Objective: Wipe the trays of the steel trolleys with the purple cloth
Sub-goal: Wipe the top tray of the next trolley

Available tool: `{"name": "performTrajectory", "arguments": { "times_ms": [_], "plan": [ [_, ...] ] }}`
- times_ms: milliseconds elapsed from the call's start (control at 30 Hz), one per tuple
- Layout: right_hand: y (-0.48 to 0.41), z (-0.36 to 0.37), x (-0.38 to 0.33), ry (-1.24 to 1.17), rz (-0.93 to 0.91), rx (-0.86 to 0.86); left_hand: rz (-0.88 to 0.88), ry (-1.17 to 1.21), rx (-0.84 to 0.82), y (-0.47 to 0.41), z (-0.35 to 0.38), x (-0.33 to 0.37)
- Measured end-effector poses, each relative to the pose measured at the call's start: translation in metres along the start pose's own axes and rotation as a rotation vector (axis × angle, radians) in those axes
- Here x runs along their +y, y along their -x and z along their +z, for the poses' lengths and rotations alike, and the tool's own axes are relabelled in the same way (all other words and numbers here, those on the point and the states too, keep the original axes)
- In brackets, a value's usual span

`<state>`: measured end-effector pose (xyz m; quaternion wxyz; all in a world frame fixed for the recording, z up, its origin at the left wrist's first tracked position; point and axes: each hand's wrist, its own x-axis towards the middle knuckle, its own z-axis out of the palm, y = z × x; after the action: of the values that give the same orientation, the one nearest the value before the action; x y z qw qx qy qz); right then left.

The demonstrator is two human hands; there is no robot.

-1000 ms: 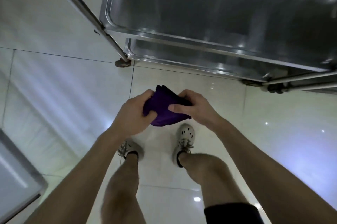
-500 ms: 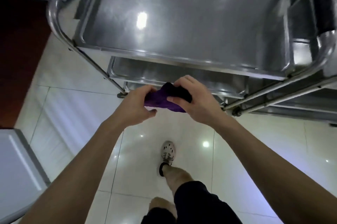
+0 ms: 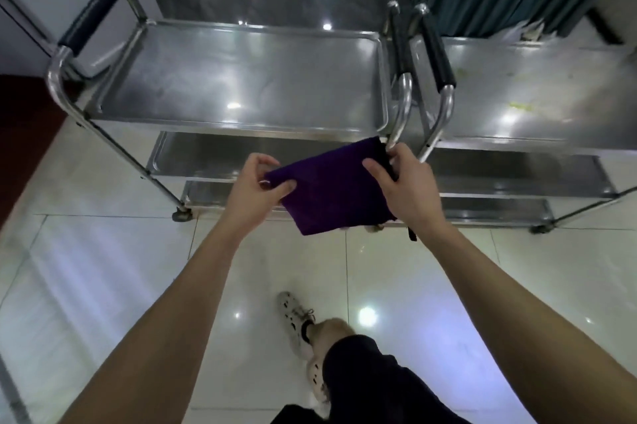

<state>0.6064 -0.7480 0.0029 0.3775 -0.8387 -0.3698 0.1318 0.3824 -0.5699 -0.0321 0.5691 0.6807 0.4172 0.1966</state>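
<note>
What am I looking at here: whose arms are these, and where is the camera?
There is no machine here. A person wears one camera on the head, and it looks down at their own bare arms. The left hand and right hand each pinch an edge of a folded purple cloth, held in the air. Beyond it stand two trolleys side by side. The left steel trolley's top tray is shiny, and the right steel trolley's top tray shows yellowish specks.
</note>
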Motion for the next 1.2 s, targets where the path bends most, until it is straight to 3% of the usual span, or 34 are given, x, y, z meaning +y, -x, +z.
{"name": "performTrajectory", "arguments": {
  "times_ms": [267,367,533,767,933,1000,1100,1200],
  "plan": [
    [0.015,-0.093,0.077,-0.195,0.296,-0.065,0.134,-0.089,-0.050,0.006,0.111,0.060],
    [0.013,-0.120,0.111,-0.227,0.303,-0.106,0.157,-0.159,-0.113,-0.012,0.157,0.077],
    [-0.007,-0.156,0.182,-0.110,0.274,0.030,0.141,-0.309,-0.318,-0.054,0.247,0.088],
    [-0.094,-0.205,0.287,-0.031,0.303,-0.008,0.112,-0.435,-0.246,-0.130,0.374,0.107],
    [-0.185,-0.230,0.321,-0.039,0.234,0.025,0.150,-0.532,-0.182,-0.193,0.420,0.143],
    [-0.220,-0.223,0.335,0.058,0.217,-0.098,0.147,-0.633,-0.186,-0.213,0.425,0.153],
    [-0.245,-0.199,0.351,0.437,0.238,-0.440,0.229,-0.746,-0.095,-0.234,0.419,0.161],
    [-0.246,-0.166,0.359,0.522,0.096,-0.472,0.343,-0.849,0.037,-0.255,0.406,0.165]
  ]
}}
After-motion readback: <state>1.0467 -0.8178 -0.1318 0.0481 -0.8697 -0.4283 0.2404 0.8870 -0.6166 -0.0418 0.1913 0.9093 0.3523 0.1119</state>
